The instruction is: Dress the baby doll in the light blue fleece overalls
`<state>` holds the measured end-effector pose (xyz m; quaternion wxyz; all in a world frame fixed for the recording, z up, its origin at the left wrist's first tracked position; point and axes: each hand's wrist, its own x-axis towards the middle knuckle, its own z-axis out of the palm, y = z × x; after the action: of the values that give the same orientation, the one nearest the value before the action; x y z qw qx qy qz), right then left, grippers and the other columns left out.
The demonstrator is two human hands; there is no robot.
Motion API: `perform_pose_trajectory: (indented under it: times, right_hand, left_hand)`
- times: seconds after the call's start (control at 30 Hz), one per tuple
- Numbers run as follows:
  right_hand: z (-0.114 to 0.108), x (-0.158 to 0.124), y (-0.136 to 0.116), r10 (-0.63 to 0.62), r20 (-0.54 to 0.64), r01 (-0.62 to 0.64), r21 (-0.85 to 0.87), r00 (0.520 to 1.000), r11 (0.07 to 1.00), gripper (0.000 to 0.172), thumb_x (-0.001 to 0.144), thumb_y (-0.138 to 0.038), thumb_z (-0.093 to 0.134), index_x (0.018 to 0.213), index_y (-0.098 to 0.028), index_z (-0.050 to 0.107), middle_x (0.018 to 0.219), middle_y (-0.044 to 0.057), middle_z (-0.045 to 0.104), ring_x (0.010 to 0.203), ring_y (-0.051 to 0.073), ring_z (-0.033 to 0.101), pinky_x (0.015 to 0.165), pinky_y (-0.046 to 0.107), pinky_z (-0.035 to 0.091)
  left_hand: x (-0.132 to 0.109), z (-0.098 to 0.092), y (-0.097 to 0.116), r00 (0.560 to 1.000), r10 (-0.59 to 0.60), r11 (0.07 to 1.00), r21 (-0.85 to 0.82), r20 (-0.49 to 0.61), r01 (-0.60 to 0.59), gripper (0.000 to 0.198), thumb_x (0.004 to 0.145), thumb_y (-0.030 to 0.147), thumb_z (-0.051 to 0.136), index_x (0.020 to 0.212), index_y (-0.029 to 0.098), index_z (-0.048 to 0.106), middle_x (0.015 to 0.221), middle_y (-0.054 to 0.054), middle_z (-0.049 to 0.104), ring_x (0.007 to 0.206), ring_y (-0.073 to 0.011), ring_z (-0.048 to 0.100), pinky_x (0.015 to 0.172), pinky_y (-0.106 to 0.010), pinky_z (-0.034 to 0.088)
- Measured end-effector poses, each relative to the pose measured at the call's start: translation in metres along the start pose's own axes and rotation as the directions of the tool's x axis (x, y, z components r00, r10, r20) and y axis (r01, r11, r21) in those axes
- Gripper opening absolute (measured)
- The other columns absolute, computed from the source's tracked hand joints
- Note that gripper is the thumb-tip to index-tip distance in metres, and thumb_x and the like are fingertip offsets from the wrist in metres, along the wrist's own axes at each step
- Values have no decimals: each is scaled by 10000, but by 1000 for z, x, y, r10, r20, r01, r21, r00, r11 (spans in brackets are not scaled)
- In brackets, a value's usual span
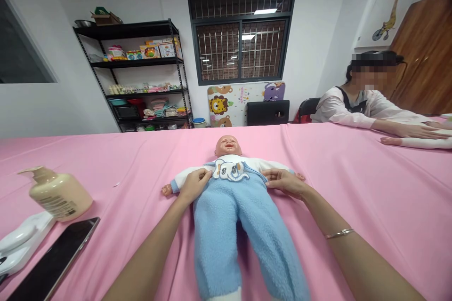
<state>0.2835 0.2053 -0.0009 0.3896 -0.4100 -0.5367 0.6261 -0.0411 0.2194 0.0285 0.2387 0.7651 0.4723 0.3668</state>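
A baby doll [229, 146] lies on its back on a pink cloth, head away from me. It wears a white top with blue cuffs and fluffy blue overalls [218, 211] with an elephant face on the bib. At the left of the bib, my left hand [195, 184] is closed, thumb and fingers pinching the overalls' side edge. My right hand [286, 182] pinches the opposite side edge near the doll's arm, a silver bracelet on its wrist. The doll's arms stretch out to both sides, and its feet fall outside the view.
On the left stand a beige pump bottle [60, 195], a black phone [52, 261] and a white device [24, 240]. The pink cloth [353, 188] has folds. At the far right a person [348, 103] touches another doll's limb. A shelf [137, 61] stands behind.
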Motion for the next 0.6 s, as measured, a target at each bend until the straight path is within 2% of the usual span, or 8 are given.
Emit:
perform_pose_trajectory:
  times: [0.13,0.23,0.3,0.37,0.47,0.5,0.53,0.6]
  right_hand:
    - [11,5,1,-80,-162,64,-99,984,993,484,510,-327,794,911,-119,620,839,49,580,689,93,517,602,186,419]
    - [23,9,-1,-187,-310,127,-202,932,971,397,513,-362,760,770,-109,594,756,40,569,624,88,490,549,188,390]
    - [31,10,-5,-268,-434,183,-229,860,956,364,506,-359,733,709,-115,555,694,29,550,603,93,487,542,196,396]
    - [38,11,-9,-330,-552,248,-221,766,943,340,512,-352,693,707,-128,527,641,18,526,588,106,496,538,210,417]
    - [42,12,-11,-396,-645,314,-245,654,917,319,544,-361,630,745,-142,515,599,5,495,568,115,499,508,216,421]
    - [41,12,-9,-407,-651,308,-268,641,913,319,542,-360,626,747,-143,513,593,1,489,553,109,489,493,208,408]
    - [40,13,-6,-393,-648,281,-275,652,919,322,530,-359,630,737,-144,508,582,-4,481,527,98,470,470,199,383]
    - [36,15,1,-275,-607,190,-203,745,961,324,497,-346,641,692,-148,475,531,-22,444,454,72,404,416,181,307]
  left_hand:
    - [-1,1,4,1000,-2,999,34,-25,3,434,827,518,386,613,141,415,600,12,412,591,-123,374,560,-233,253]
    - [-2,2,7,999,-5,998,54,-39,7,431,838,510,383,621,142,444,593,15,429,582,-124,389,557,-237,259]
    - [-3,3,9,997,7,999,48,-75,-4,412,849,492,389,659,143,497,624,13,479,606,-127,429,580,-236,286]
    - [-4,3,12,988,17,1000,23,-151,-14,389,854,476,404,699,144,534,658,13,516,635,-127,461,609,-231,313]
    - [-4,3,12,963,8,1000,-17,-268,-13,380,852,477,428,715,143,546,661,15,526,637,-126,472,610,-227,326]
    - [-4,3,11,961,2,1000,-16,-275,-7,381,852,479,433,711,143,545,657,14,524,635,-126,472,605,-228,327]
    - [-4,3,10,965,-2,1000,-9,-263,0,379,853,474,435,707,142,547,655,13,524,634,-127,474,604,-230,328]
    - [-4,4,13,968,-7,1000,7,-252,9,343,856,445,440,744,144,561,650,10,521,623,-130,474,600,-236,333]
